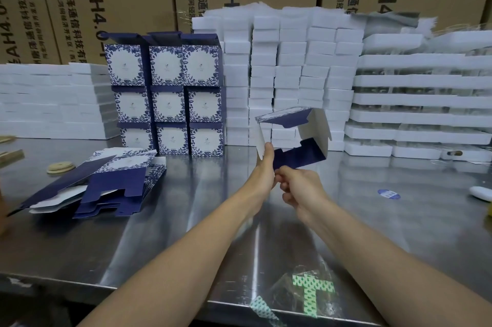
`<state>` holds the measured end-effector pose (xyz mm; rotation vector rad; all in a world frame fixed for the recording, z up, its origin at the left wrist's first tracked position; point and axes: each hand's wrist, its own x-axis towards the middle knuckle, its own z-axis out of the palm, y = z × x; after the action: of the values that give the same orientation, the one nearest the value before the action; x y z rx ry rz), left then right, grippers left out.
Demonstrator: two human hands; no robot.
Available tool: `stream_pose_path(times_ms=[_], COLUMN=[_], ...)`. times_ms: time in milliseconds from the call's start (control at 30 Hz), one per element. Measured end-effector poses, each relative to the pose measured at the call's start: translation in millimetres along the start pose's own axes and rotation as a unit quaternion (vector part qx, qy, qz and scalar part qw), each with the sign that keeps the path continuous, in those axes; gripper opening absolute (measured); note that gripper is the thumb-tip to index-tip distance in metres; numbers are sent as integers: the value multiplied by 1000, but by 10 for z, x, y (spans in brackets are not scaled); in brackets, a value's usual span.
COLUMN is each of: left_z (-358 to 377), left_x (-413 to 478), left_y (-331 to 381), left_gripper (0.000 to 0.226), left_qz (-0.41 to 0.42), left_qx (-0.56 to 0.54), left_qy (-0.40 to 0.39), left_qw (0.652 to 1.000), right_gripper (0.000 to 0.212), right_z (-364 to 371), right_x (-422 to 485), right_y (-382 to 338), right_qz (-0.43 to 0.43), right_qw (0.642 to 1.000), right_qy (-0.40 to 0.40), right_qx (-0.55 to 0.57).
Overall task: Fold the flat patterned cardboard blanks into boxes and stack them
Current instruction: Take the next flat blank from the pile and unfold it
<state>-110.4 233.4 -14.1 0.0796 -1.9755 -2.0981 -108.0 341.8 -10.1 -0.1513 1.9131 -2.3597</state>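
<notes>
On the left of the counter [186,220] lies a loose pile of flat blanks [111,180], and just behind it stand the finished boxes [170,102], stacked three wide and three high against the white packing. In the middle, raised above the counter, the left hand [263,172] grips the left wall of a half-opened box [318,129], thumb pressed up along the white inner face. The box is opened into a tube that leans over, so its corners look short of square, and its open end faces the camera. The right hand [300,188] has its fingers curled, pinching the near edge of the dark blue notched flap [298,156] at the bottom. The step in hand seems to be closing the base. To do it well, the left hand should first square the tube so the creases sit true, since a skewed tube will likely leave the notches misaligned. The right hand should then fold the flap along its own crease, not bend it mid-panel, and seat the notch fully under the neighbouring flaps. Light pressure should be enough: thin card may kink or tear at the notch if forced. Foam trays [415,100] are piled at the far right.
</notes>
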Motion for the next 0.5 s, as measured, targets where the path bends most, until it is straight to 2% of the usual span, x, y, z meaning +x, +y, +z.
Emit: stream_pose_path(times_ms=[133, 267, 333, 433, 500], left_z=[8, -36, -55, -61, -66], left_x=[-13, 15, 26, 44, 38], left_y=[-17, -4, 22, 32, 20], left_gripper=[73, 50, 48, 63, 57], left_qz=[20, 56, 53, 51, 53], left_qx=[8, 35, 37, 39, 42], left_qy=[-15, 10, 23, 23, 20], left_qw=[1000, 998, 998, 998, 998], right_gripper=[8, 14, 17, 19, 18], right_z=[-37, -67, -79, -84, -70], right_x=[68, 65, 73, 79, 88], right_y=[-7, -46, -67, -62, -45], right_qz=[-7, 16, 15, -3, -27], right_qw=[1000, 999, 999, 999, 999], right_qy=[-1, -27, -33, -32, -13], right_qx=[-1, -12, -18, -31, -45])
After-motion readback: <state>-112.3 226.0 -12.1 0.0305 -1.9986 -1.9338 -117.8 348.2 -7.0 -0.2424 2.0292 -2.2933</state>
